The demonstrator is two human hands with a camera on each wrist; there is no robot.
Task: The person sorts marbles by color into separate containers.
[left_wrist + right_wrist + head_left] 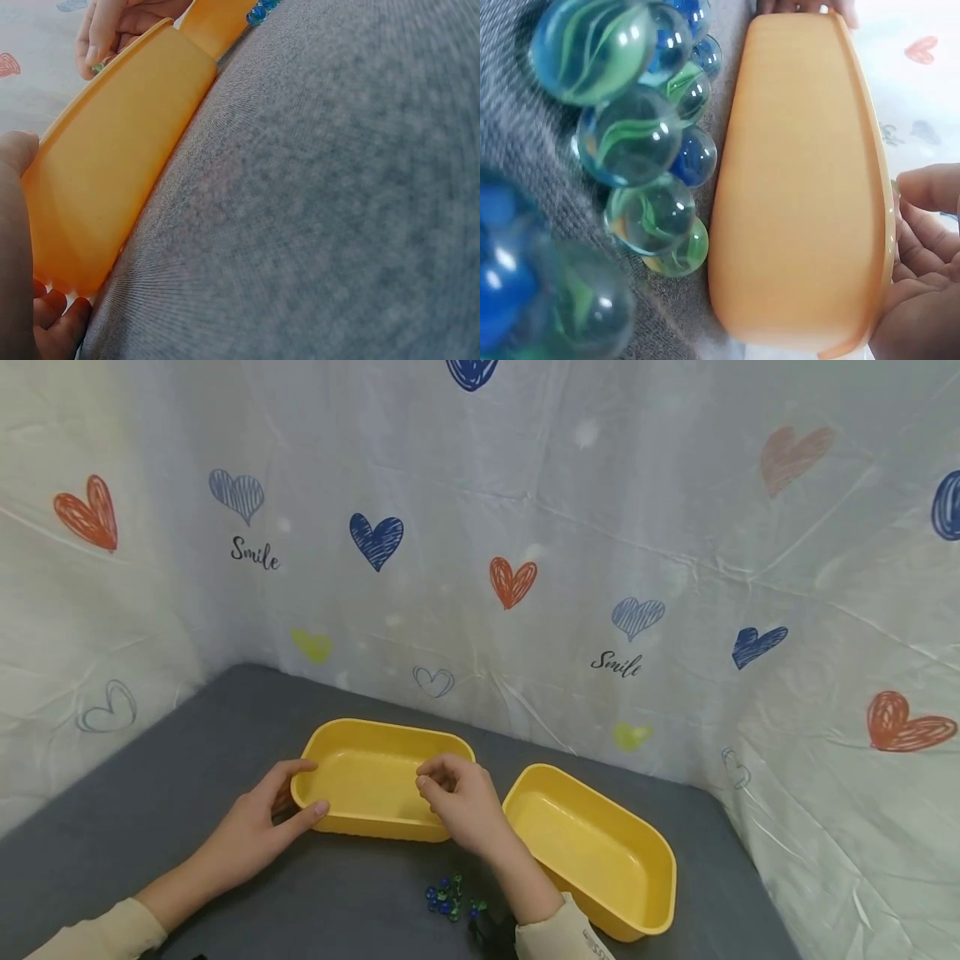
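My left hand [251, 827] grips the left end of a yellow plastic tub [375, 826], thumb at its front rim and fingers around the end. Over the right part of the same tub is my right hand [465, 802]. It pinches a marble [98, 68], of which only a bit of green shows between the fingertips in the left wrist view. A cluster of blue and green glass marbles [446, 896] lies on the grey cloth in front of the tub. Close up, the right wrist view shows clear marbles [634, 135] with green swirls.
A second yellow tub [600, 852] stands at an angle to the right, partly behind my right forearm. Grey cloth [210, 735] covers the surface. A pale curtain [450, 468] printed with hearts hangs behind it. A dark object [495, 937] sits beneath my right wrist.
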